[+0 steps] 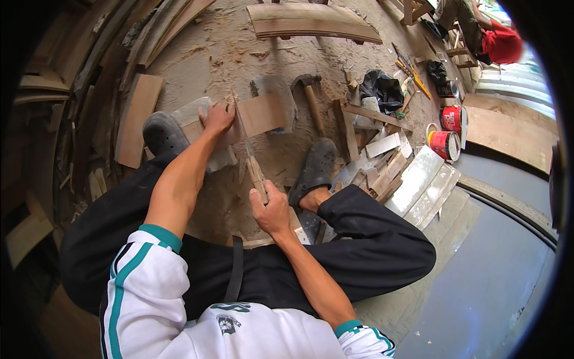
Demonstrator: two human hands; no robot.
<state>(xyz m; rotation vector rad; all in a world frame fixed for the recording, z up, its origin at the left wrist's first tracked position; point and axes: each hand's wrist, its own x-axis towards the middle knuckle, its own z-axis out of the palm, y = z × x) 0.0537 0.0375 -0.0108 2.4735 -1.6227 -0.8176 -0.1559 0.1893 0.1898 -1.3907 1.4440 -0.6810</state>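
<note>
Left hand [219, 117] lies on top of the wooden board [262, 114], fingers bent over it; can't tell whether it clamps the edge or just presses. Right hand [274, 208] is closed round the wooden handle [257, 178] of a saw [252, 164], thumb laid along it. Board sits ahead of the body, between the feet, long axis roughly left-right, right end a bit farther out, set over a pale block [190, 107] at left and a grey block [289, 103] at right. Key relation: the blade [242, 124] points away from the body and crosses that axis nearly square, just right of the left hand's fingers. Left hand is the nearer one, on the wood; right hand is well back toward the lap. Blade depth in the wood is too small to tell. Hammer [314, 110] lies right of the board, apart from both hands.
</note>
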